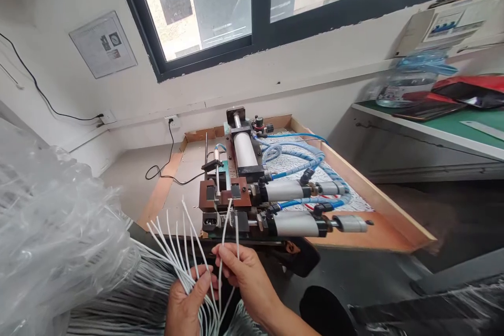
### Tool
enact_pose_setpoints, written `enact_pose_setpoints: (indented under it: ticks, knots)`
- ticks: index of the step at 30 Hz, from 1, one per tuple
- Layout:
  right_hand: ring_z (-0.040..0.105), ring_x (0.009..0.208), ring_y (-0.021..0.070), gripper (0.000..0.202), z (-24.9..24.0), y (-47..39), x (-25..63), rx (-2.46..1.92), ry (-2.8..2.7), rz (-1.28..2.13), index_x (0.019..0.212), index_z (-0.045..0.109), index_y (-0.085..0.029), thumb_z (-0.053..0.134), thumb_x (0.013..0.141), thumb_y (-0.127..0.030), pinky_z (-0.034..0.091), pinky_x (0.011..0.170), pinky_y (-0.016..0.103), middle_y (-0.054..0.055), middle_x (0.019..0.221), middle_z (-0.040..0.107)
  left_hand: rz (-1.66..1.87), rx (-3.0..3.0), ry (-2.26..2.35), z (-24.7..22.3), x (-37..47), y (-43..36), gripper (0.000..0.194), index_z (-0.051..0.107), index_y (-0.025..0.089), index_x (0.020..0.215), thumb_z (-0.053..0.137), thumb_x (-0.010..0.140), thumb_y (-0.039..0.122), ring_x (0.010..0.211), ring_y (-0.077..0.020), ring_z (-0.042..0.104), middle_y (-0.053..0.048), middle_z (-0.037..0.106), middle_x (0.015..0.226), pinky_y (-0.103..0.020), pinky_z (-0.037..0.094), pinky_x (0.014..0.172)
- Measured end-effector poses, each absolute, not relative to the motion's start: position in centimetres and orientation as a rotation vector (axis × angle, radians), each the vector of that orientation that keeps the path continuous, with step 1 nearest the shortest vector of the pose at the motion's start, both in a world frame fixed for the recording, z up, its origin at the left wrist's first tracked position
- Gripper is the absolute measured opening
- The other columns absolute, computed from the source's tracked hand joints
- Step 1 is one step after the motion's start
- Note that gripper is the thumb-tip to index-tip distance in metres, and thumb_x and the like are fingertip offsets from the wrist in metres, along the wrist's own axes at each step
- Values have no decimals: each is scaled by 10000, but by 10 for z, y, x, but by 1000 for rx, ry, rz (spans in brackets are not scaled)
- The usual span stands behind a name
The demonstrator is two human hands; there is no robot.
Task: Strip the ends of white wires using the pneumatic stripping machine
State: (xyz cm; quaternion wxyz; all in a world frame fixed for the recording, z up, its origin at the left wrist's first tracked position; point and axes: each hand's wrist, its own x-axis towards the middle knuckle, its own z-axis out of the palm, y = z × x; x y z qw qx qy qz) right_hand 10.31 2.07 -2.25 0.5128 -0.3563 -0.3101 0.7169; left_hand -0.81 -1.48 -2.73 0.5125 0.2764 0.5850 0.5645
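Note:
My left hand (191,296) is closed around a fanned bunch of thin white cables (179,268), their free ends pointing up and away from me. Beside it, my right hand (242,268) pinches one white cable (224,228) between thumb and fingers. Another single cable (237,228) rises behind the right hand. Both upper ends reach the front of a pneumatic machine (224,194) with brown jaw blocks and silver cylinders; whether they touch it I cannot tell. Lower down, the cables run on in loops below my hands.
Clear plastic wrapping (59,220) covers a large cable bundle (126,294) at left. Blue air hoses (311,160) curl behind the cylinders, inside a wooden-edged tray (354,194). A green-topped table (468,121) at right carries a water jug (409,81) and a red bag (472,86).

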Motion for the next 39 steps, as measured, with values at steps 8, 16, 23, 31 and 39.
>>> enact_pose_setpoints:
  ticks: [8, 16, 23, 31, 39]
  knots:
    - [242, 380, 26, 277, -27, 27, 107, -847, -633, 1764, 641, 639, -105, 609, 659, -379, 124, 381, 186, -58, 448, 373, 1391, 576, 1347, -25, -6, -14, 286, 637, 95, 671, 716, 511, 318, 420, -149, 572, -24, 624, 479, -261, 455, 428]
    - [205, 387, 26, 257, -23, 36, 105, -815, -535, 1864, 636, 623, -102, 642, 625, -358, 94, 380, 189, -68, 451, 353, 1397, 574, 1331, -28, -7, -16, 269, 586, 125, 693, 711, 524, 292, 395, -141, 551, -8, 613, 466, -261, 440, 414]
    - [252, 414, 46, 253, -24, 30, 99, -776, -668, 1900, 692, 633, -110, 653, 627, -354, 192, 413, 194, -71, 438, 341, 1337, 670, 1308, -30, -8, -17, 231, 582, 143, 655, 706, 526, 289, 406, -136, 546, 7, 597, 464, -254, 426, 433]
    - [322, 435, 54, 279, -29, 25, 104, -912, -692, 1675, 699, 655, -111, 635, 637, -383, 183, 396, 190, -11, 531, 484, 1389, 670, 1353, -34, -11, -16, 330, 632, 128, 816, 645, 590, 367, 602, -202, 612, -56, 662, 643, -320, 467, 601]
    - [240, 376, 30, 260, -25, 35, 102, -894, -522, 1791, 607, 617, -101, 657, 609, -358, 102, 376, 180, -66, 418, 363, 1363, 706, 1398, -28, -11, -15, 368, 657, 126, 797, 603, 605, 435, 572, -187, 587, -38, 626, 573, -302, 456, 571]
